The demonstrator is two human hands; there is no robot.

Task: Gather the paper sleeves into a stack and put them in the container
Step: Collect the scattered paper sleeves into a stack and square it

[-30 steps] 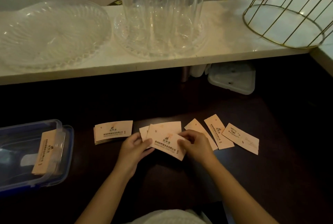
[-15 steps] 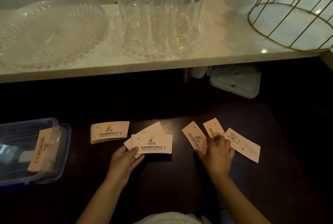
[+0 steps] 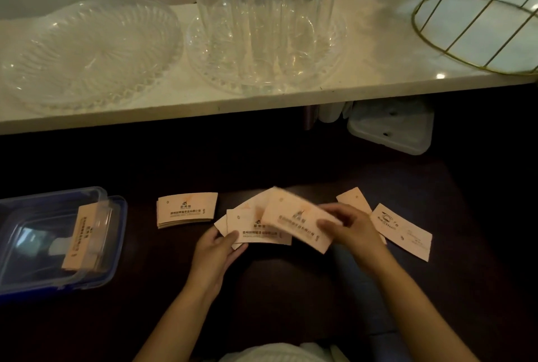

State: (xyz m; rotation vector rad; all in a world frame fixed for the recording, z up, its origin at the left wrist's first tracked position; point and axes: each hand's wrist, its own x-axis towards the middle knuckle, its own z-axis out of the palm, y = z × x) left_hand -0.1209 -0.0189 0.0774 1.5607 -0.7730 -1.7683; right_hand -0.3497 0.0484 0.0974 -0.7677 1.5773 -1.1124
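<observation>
Sleeve (image 3: 297,223) pinched in the right hand (image 3: 350,228) should land squarely on the fanned sleeves (image 3: 256,230) the left hand (image 3: 217,248) grips above the surface (image 3: 291,289); align edges first.

The paper sleeve (image 3: 294,223) in the right hand (image 3: 350,229) is smeared by motion, its print unreadable. That hand covers most of another sleeve (image 3: 352,200) behind it. Left of the smeared sleeve, the blue container (image 3: 116,245) runs off the picture's edge. The glass cylinders (image 3: 262,21) beyond are cropped at the top.
</observation>
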